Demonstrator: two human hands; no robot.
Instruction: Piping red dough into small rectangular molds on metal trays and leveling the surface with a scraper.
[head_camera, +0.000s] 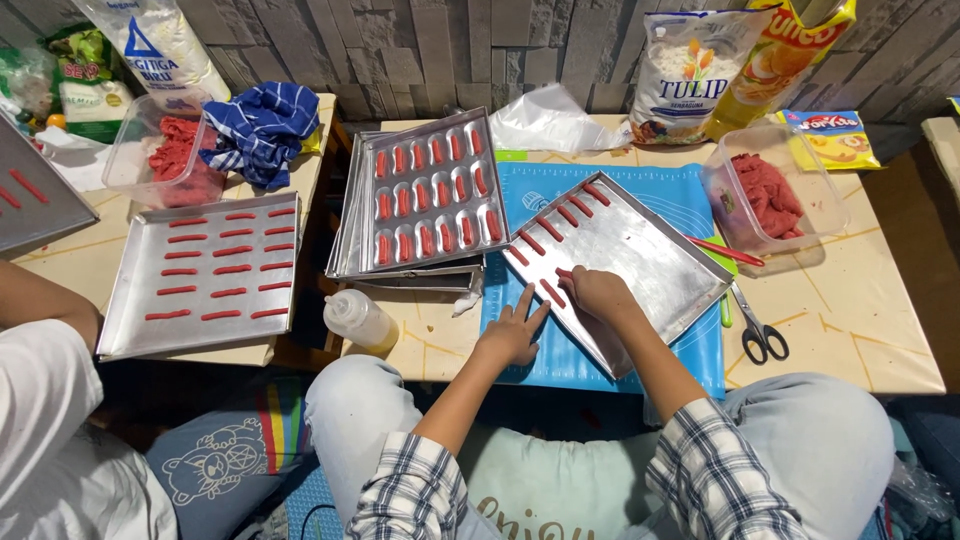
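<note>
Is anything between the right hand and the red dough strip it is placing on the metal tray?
Nothing visible. The right hand rests on the metal tray with its fingertips at a red dough strip near the tray's lower left edge. The left hand lies flat beside that edge, not between them.

Metal baking tray (640, 265): rectangular, shiny, lying flat but turned diagonally, long axis running from 10 to 4 o'clock. Red dough sticks (560, 228): one row along its 10 o'clock edge, spaced apart, parallel.
</note>
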